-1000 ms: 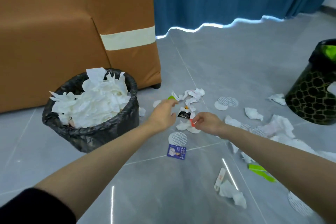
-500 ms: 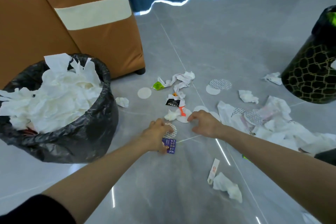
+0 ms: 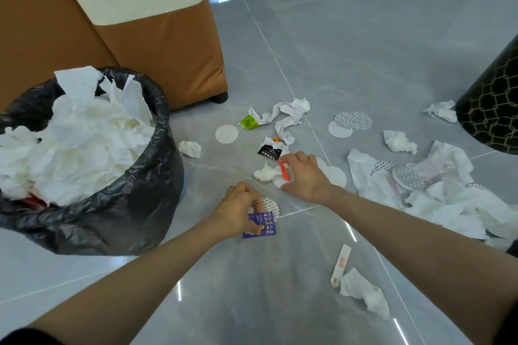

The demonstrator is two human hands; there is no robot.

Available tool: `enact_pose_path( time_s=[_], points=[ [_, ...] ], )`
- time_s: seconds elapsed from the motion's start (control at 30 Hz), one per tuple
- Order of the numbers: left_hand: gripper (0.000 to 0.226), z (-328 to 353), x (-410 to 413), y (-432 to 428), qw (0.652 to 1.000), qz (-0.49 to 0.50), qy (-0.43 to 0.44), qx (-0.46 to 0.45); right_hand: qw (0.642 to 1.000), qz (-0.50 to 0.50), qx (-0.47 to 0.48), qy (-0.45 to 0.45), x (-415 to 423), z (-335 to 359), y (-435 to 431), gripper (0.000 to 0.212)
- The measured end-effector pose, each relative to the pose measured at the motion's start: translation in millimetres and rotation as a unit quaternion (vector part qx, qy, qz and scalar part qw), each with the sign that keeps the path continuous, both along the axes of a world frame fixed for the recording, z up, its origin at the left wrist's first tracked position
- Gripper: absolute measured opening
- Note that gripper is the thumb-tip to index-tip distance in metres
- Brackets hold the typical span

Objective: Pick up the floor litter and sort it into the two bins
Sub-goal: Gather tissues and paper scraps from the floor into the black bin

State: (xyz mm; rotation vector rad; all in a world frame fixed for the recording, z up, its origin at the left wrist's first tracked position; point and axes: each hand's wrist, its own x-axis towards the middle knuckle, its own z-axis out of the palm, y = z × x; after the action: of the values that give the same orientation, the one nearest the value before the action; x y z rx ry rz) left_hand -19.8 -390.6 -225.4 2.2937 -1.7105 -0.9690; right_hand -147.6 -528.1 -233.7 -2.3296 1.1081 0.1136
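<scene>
Grey floor tiles point(image 3: 350, 50) carry scattered litter between a black-bagged bin point(image 3: 126, 204) heaped with white tissue on the left and a dark gold-latticed bin point(image 3: 493, 109) on the right. Near the black bin, the left hand point(image 3: 238, 211) curls its fingers onto a small purple printed card point(image 3: 263, 230) lying against a round patterned paper disc point(image 3: 270, 204). Just beyond, the right hand point(image 3: 305, 176), fingers bent, pinches an orange-red wrapper point(image 3: 284, 171) beside a crumpled white tissue point(image 3: 265, 173).

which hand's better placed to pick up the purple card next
Left. The left hand curls its fingers on the purple card, beside the black-bagged bin; the right hand is occupied farther off, at the orange wrapper.
</scene>
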Motion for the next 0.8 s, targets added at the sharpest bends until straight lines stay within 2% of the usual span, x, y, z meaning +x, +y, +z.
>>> enact_pose_path(
  time_s=[0.13, 0.27, 0.37, 0.43, 0.53, 0.63, 0.8],
  points=[
    [0.043, -1, 2, 0, 1.0, 0.011, -0.008, 0.011, 1.0, -0.014, 0.02, 0.005, 3, -1, 4, 0.059],
    [0.044, -1, 2, 1, 0.999, 0.038, 0.031, 0.005, 0.998, -0.041, 0.036, 0.016, -4, 2, 2, 0.065],
    [0.041, 0, 2, 4, 0.997, 0.054, 0.059, -0.019, 0.998, -0.048, 0.049, -0.015, -8, 4, 1, 0.05],
    [0.041, 1, 4, 3, 0.991, 0.082, 0.091, -0.046, 0.994, -0.056, 0.079, -0.051, -11, 7, 0, 0.029],
    [0.034, 11, 7, 0, 0.983, 0.12, 0.119, -0.078, 0.983, -0.091, 0.116, -0.106, -14, 20, -1, 0.017],
    [0.031, 29, 8, -4, 0.971, 0.155, 0.136, -0.12, 0.972, -0.116, 0.081, -0.189, -11, 45, -3, 0.013],
    [0.029, 85, 14, -10, 0.935, 0.197, 0.145, -0.258, 0.921, -0.168, 0.078, -0.342, 5, 96, -6, 0.013]
  ],
)
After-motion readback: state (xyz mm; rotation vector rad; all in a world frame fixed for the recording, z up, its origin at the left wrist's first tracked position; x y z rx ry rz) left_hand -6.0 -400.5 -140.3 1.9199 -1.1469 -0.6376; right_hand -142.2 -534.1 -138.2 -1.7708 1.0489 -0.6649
